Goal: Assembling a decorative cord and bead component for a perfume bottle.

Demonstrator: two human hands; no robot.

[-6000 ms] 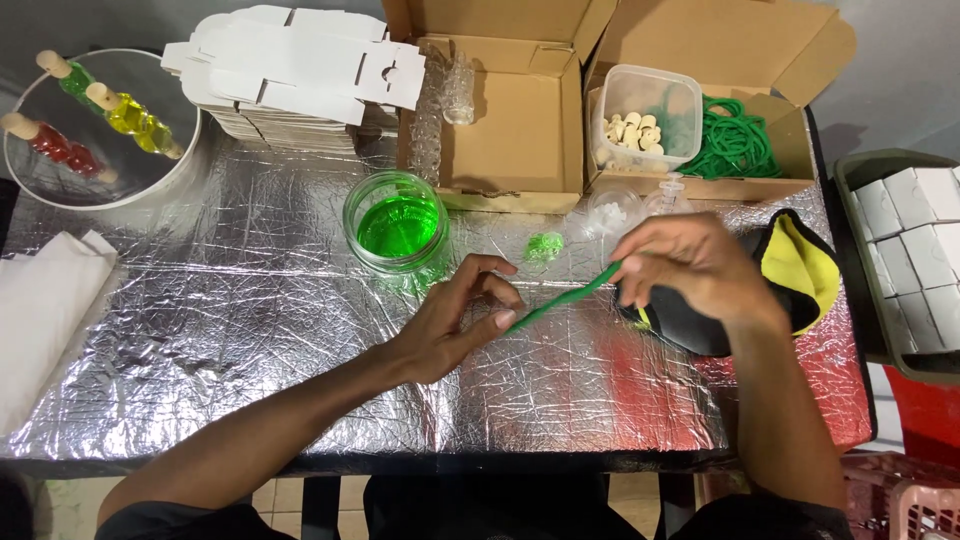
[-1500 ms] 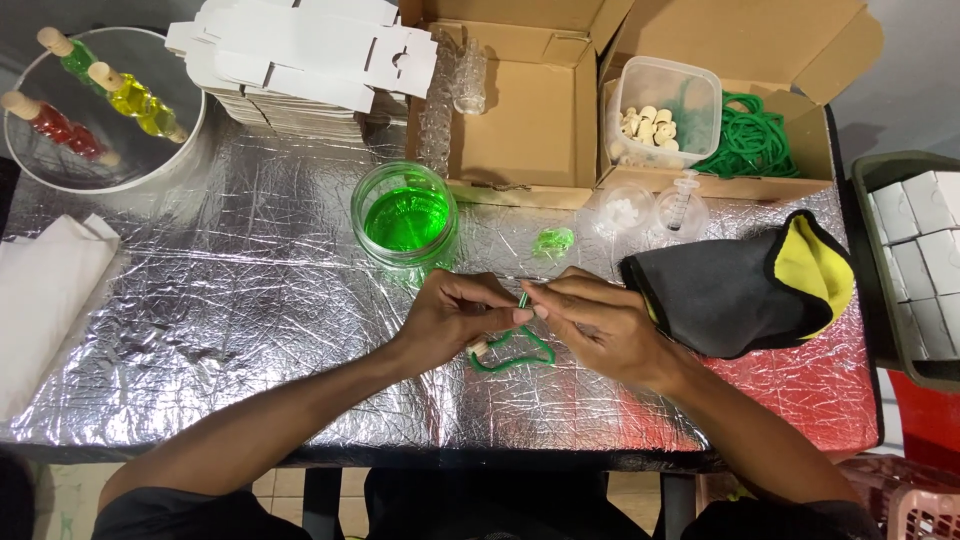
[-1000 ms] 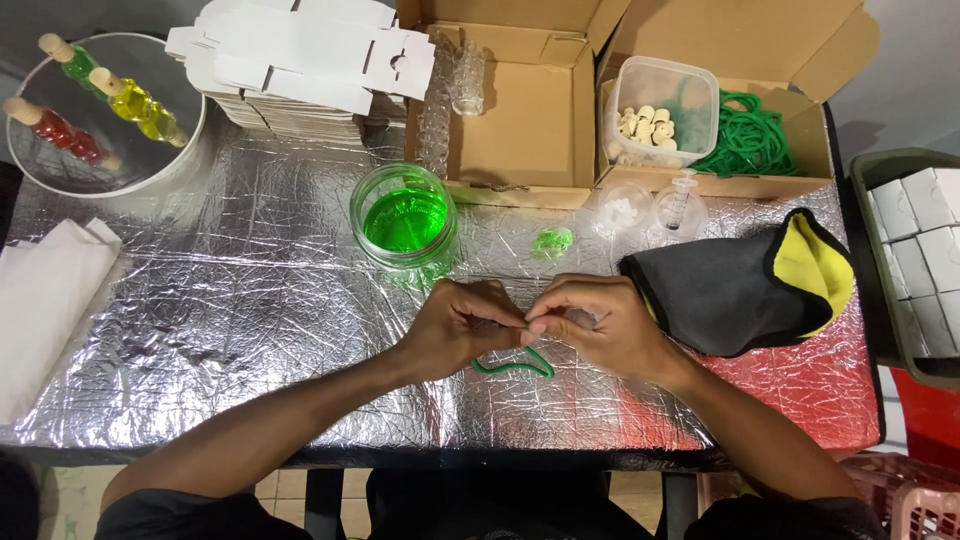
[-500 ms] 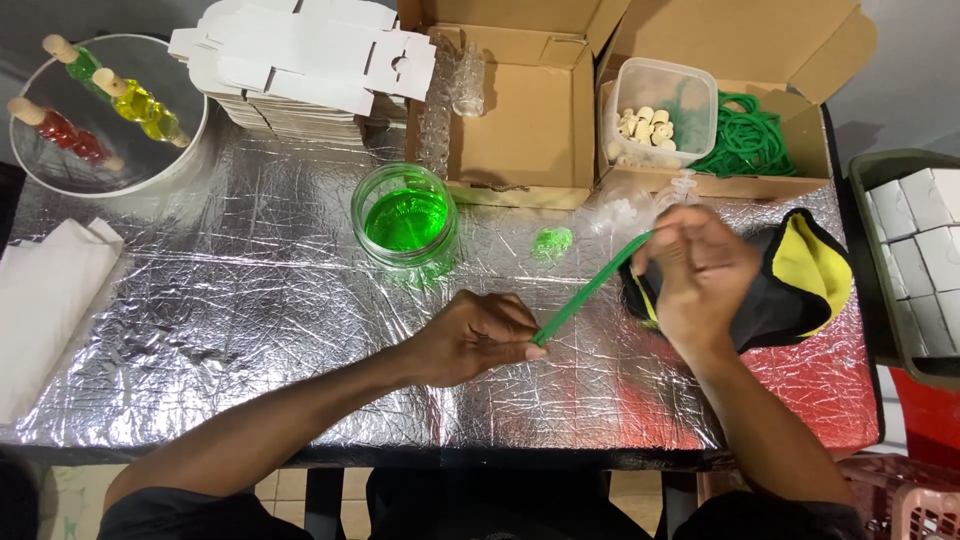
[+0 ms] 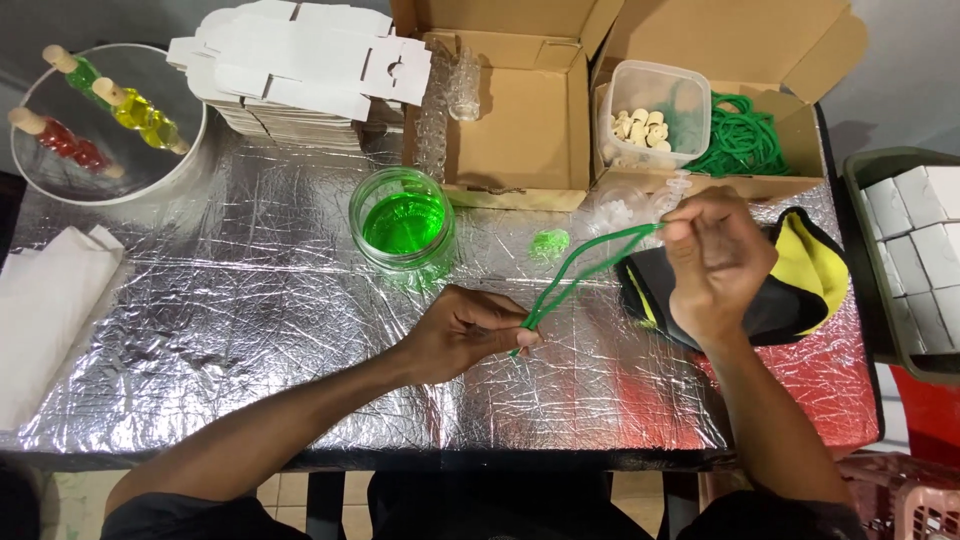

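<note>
Head-camera view over a foil-covered table (image 5: 250,330): a person stretches a doubled green cord (image 5: 590,268) between two bare hands, the strand running taut on a slant above the tabletop. The left hand (image 5: 465,330) pinches the cord's lower end between thumb and fingertips just above the foil, near the middle of the table; the right hand (image 5: 715,262) is raised and curled, fingers closed on the upper end, over a black-and-yellow cloth pouch (image 5: 800,285) that lies at the table's right side.

Just beyond the left hand stands a clear jar of bright green liquid (image 5: 403,222), upright and open — and beside it, apart from the jar, a small green blob (image 5: 549,244) sits on the foil under the cord's line. At the far edge, two open cardboard boxes stand side by side: the left box (image 5: 520,110) shows a bare floor with clear plastic pieces along its left wall, while the right box (image 5: 790,60) holds a clear plastic tub of pale wooden beads (image 5: 650,122) and a heap of green cords (image 5: 748,140).

A stack of flat white carton blanks (image 5: 300,75) lies at the far left-centre. A round metal bowl (image 5: 170,170) in the far left corner carries two sticks of coloured beads — one red, one green and yellow. White paper (image 5: 45,320) lies over the table's left edge.
</note>
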